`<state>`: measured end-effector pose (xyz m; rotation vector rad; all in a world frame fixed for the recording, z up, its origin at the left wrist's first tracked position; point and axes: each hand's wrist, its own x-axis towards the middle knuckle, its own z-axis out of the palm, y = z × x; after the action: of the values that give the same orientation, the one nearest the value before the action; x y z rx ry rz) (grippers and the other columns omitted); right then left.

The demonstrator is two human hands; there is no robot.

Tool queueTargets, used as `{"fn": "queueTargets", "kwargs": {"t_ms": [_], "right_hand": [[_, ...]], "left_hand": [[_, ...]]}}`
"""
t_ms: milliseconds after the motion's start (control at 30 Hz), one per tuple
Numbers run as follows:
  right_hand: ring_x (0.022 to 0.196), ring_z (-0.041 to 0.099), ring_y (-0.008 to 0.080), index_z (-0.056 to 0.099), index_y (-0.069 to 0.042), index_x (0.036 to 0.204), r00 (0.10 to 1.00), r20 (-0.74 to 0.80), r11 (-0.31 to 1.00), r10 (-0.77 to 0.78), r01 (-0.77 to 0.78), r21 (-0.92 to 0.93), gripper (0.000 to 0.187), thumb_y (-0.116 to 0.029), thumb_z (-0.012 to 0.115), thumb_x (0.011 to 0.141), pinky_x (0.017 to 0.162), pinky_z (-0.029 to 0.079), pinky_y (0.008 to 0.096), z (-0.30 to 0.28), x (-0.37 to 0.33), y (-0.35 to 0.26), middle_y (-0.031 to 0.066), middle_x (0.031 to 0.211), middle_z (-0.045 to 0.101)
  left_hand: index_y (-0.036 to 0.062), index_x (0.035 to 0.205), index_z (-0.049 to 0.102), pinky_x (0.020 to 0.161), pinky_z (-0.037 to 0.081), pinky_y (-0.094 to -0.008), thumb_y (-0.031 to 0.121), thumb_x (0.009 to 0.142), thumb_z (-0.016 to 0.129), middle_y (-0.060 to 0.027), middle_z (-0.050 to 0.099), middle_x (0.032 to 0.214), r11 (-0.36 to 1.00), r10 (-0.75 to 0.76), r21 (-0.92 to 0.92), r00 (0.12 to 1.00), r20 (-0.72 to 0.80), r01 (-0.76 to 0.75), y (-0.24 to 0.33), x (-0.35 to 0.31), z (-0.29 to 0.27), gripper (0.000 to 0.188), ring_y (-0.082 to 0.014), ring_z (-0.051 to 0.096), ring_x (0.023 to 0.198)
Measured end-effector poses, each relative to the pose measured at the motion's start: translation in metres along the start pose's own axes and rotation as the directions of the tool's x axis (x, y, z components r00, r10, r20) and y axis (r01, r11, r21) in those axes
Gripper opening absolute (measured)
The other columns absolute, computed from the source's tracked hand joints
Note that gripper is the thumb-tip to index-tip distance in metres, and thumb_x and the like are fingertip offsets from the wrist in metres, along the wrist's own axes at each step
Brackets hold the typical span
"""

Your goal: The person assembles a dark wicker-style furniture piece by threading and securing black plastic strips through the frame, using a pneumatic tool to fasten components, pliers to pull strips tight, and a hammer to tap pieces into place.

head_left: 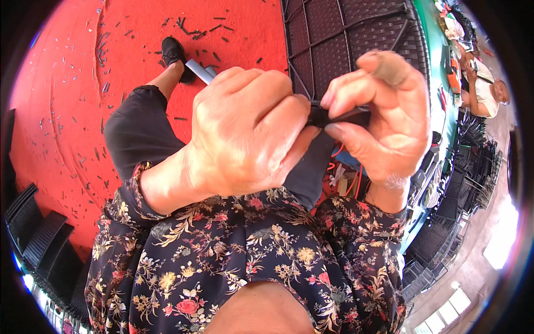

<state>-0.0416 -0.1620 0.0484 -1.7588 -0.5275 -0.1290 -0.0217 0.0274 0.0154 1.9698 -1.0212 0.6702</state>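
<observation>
Close in front of my chest, both hands meet at a short black strip [355,116]. My left hand [245,131] is a closed fist with its back to me, its thumb and forefinger pressed on the strip's left end. Thumb and fingertips of my right hand [384,114] pinch the same strip from the other side. A grey wrap covers one finger of that hand. A flat silvery piece [199,71] shows past the left fist; whether the fist holds it is hidden. Just beyond my hands lies a dark woven wicker panel [356,33] with thin rods across it.
Black scraps [192,30] litter the red floor covering [133,67]. Along the right runs a green-edged table [439,72] with an orange item [455,78]. Another person [483,89] sits beyond it. Stacked black wicker pieces [453,195] stand at right, more woven pieces [41,236] at lower left.
</observation>
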Motion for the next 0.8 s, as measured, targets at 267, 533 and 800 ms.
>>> {"fn": "queueTargets", "kwargs": {"t_ms": [267, 533, 800], "right_hand": [[0.07, 0.059, 0.0258, 0.051, 0.006, 0.106, 0.993, 0.021, 0.991, -0.116, 0.117, -0.065, 0.044, 0.008, 0.074, 0.068, 0.068, 0.05, 0.0371, 0.007, -0.013, -0.006, 0.0133, 0.075, 0.059], [0.066, 0.058, 0.0262, 0.048, -0.001, 0.074, 0.998, 0.028, 0.997, 0.057, -0.055, -0.063, 0.028, 0.005, 0.075, 0.07, 0.062, 0.05, 0.0367, 0.006, 0.001, -0.016, 0.0142, 0.071, 0.057], [0.061, 0.057, 0.0273, 0.047, -0.002, 0.072, 0.996, 0.087, 1.0, 0.01, -0.009, -0.016, 0.029, 0.0, 0.076, 0.072, 0.057, 0.05, 0.0391, -0.007, 0.0, -0.012, 0.014, 0.069, 0.057]], "left_hand": [[0.0009, 0.086, 0.064, 0.088, 0.047, -0.0512, 0.009, 0.053, 0.084, -0.0091, 0.059, 0.072, 0.993, -0.094, -0.071, 0.995, 0.04, 0.097, 0.019, -0.012, -0.014, 0.04, -0.023, 0.059, 0.059], [-0.002, 0.084, 0.058, 0.081, 0.048, -0.0541, 0.009, 0.051, 0.086, -0.0138, 0.059, 0.073, 0.975, -0.083, -0.215, 0.989, -0.123, 0.055, 0.01, -0.015, -0.004, 0.044, -0.0217, 0.058, 0.058], [-0.002, 0.077, 0.053, 0.048, 0.043, -0.0331, 0.008, 0.054, 0.085, -0.0176, 0.059, 0.077, 0.956, 0.025, -0.277, 0.967, -0.254, -0.097, 0.01, -0.016, 0.011, 0.041, -0.0227, 0.057, 0.06]]}}
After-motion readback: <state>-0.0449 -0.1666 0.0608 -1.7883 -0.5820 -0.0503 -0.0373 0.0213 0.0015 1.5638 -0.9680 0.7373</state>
